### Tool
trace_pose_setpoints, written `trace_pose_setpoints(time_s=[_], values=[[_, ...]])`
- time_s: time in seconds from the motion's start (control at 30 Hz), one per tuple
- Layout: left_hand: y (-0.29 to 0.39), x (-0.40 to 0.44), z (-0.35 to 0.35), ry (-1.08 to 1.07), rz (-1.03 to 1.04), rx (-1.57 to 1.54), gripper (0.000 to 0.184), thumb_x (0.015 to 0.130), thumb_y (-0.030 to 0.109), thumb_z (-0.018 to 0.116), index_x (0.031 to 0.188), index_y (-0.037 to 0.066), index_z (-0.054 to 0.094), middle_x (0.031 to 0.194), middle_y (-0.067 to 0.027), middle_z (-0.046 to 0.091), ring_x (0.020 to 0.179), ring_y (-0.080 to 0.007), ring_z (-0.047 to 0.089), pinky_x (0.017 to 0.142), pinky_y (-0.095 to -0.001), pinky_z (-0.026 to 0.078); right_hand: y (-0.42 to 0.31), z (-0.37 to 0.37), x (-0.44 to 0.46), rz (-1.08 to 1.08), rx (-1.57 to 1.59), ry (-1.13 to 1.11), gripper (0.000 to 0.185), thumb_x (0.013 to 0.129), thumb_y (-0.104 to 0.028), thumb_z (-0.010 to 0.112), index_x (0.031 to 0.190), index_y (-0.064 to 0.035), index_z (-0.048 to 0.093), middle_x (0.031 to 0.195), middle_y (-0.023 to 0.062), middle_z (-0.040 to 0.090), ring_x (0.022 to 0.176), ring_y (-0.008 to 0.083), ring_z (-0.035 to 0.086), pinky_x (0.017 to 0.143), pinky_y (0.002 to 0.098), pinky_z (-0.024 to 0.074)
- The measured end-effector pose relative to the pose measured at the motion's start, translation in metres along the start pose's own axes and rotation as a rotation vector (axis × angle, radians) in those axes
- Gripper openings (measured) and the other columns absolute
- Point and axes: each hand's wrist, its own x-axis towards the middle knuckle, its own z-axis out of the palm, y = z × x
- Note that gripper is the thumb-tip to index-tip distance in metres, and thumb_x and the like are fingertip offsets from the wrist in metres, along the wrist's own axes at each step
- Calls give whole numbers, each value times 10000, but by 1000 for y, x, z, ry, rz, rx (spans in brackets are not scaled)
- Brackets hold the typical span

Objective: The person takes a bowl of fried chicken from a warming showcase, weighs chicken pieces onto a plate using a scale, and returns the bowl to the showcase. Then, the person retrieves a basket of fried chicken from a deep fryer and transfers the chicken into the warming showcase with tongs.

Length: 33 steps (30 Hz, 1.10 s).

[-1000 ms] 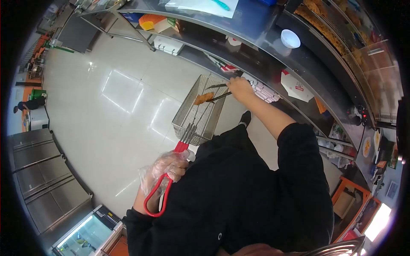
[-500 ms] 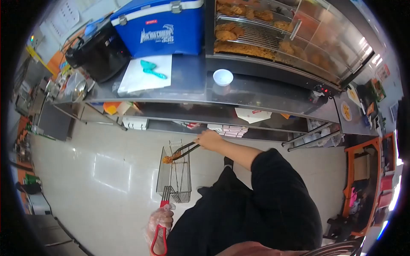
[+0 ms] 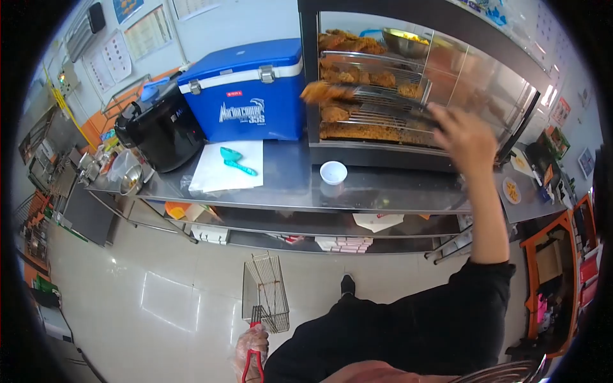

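Observation:
My left hand [image 3: 251, 348], in a clear plastic glove, is closed on the red handle of a wire fryer basket [image 3: 276, 297]. The basket hangs low over the floor, and no food shows in it. My bare right hand [image 3: 466, 137] is raised in front of the glass display warmer [image 3: 383, 156], gripping dark tongs [image 3: 399, 102]. A piece of fried chicken [image 3: 325, 94] is pinched in the tongs' tips, to the left, blurred by motion. Behind the tongs, the warmer's wire racks [image 3: 402, 118] hold several fried pieces.
A steel counter [image 3: 287, 182] bears a blue cooler box [image 3: 239, 96], a black pot-like appliance [image 3: 163, 131], a white bowl [image 3: 333, 172] and a teal scoop [image 3: 237, 161] on white paper. Flat boxes [image 3: 345, 244] lie on the lower shelf. An orange-framed shelf [image 3: 549, 274] stands at right.
My right hand has lifted the chicken piece out of the basket with the tongs, up to the warmer. My left hand still holds the basket, slightly lower in view. The view has tilted up.

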Motion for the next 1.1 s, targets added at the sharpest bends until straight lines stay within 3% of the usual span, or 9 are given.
trace_pose_setpoints(time_s=[0.27, 0.33, 0.6, 0.67, 0.73, 0.8, 0.87, 1.0, 1.1], values=[[2, 16, -8, 7, 141, 238, 78, 951, 94, 469, 890, 46, 464, 665, -12, 446, 525, -93, 431, 436, -223, 389, 82, 42, 90, 105, -197, 82, 452, 793, -306, 716, 1231, -269, 613, 972, -3, 652, 878, 216, 654, 721, 363, 544], [5, 19, -8, -48, -5, 113, 40, 952, 112, 469, 942, 75, 478, 696, 18, 461, 546, -78, 465, 466, -223, 419, 82, 66, 109, 115, -184, 89, 434, 796, -307, 715, 1217, -252, 623, 971, 10, 656, 882, 229, 658, 720, 376, 545], [-9, 27, -6, -95, 2, -21, 67, 940, 87, 465, 962, 24, 460, 754, -28, 472, 577, -105, 462, 488, -232, 420, 40, 129, 181, 308, -78, -322, 498, 804, -393, 714, 1229, -149, 626, 1027, 119, 682, 936, 294, 676, 760, 436, 549], [-1, 26, -14, -80, -39, -22, 92, 907, 76, 482, 979, 20, 481, 754, -46, 472, 596, -117, 452, 496, -231, 424, 46, 120, 174, 382, -39, -240, 585, 782, -458, 707, 1268, -151, 600, 1064, 132, 681, 978, 304, 671, 798, 449, 545], [6, 29, -27, -132, -71, -21, 89, 903, 73, 484, 976, 21, 477, 757, -48, 471, 600, -116, 451, 498, -230, 423, 59, 103, 162, 465, 8, -442, 665, 770, -510, 690, 1323, -167, 557, 1118, 135, 667, 993, 322, 665, 831, 460, 538], [9, 30, -27, -184, -104, -14, 87, 900, 69, 486, 972, 23, 474, 761, -50, 470, 603, -115, 450, 500, -229, 422, 63, 96, 124, 498, -32, -357, 708, 763, -538, 676, 1359, -188, 522, 1191, 139, 642, 1021, 326, 654, 847, 456, 533], [-4, 31, -6, -76, -64, -72, 58, 915, 78, 460, 939, 25, 470, 758, -43, 455, 598, -114, 441, 496, -232, 411, 49, 59, 85, 642, 99, -386, 751, 745, -533, 684, 1368, -151, 513, 1182, 147, 641, 1086, 287, 630, 876, 444, 519], [-8, 44, 11, -29, 22, -60, 60, 917, 79, 455, 938, 25, 469, 756, -42, 454, 598, -115, 442, 496, -233, 411, 47, 79, -15, 757, 385, -138, 713, 746, -377, 759, 1347, -95, 501, 1209, 141, 618, 1100, 300, 616, 931, 408, 488], [-7, 57, 19, -14, 87, -33, 61, 919, 80, 451, 937, 25, 468, 755, -42, 454, 597, -115, 442, 497, -233, 411, 61, 164, -83, 747, 614, -12, 712, 716, -243, 798, 1318, -22, 488, 1185, 175, 607, 1114, 311, 597, 973, 378, 453]])
